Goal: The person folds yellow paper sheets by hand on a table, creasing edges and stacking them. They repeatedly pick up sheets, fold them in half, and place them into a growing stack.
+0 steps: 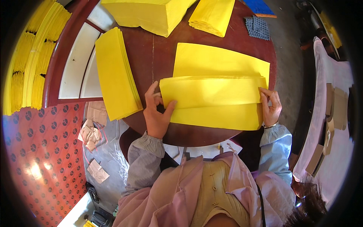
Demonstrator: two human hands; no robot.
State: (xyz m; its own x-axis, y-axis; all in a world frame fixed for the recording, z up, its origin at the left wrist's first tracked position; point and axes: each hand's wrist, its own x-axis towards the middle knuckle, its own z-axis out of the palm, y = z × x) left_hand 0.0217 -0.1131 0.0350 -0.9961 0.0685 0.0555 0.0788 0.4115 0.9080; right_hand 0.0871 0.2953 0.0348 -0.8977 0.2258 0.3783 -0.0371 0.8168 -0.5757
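A stack of yellow paper sheets (pixel 215 90), with a long strip folded over on top, lies crosswise near the front of a round dark red table. At its left end, my left hand (pixel 157 115) is spread, the thumb over the paper and the other fingers beside the edge. My right hand (pixel 271 108) pinches the right end of the folded strip between thumb and fingers. Behind the strip, a flat yellow sheet (pixel 223 60) sticks out toward the far side. To the left of my left hand rests a folded yellow paper stack (pixel 117 73).
A large yellow bundle (pixel 143 15) and a folded yellow stack (pixel 212 15) occupy the table's far side. A grey textured pad (pixel 257 28) sits at the far right edge. Tall yellow stacks (pixel 32 56) stand at far left. A pink-white cloth surface (pixel 321 113) holds cardboard pieces at right.
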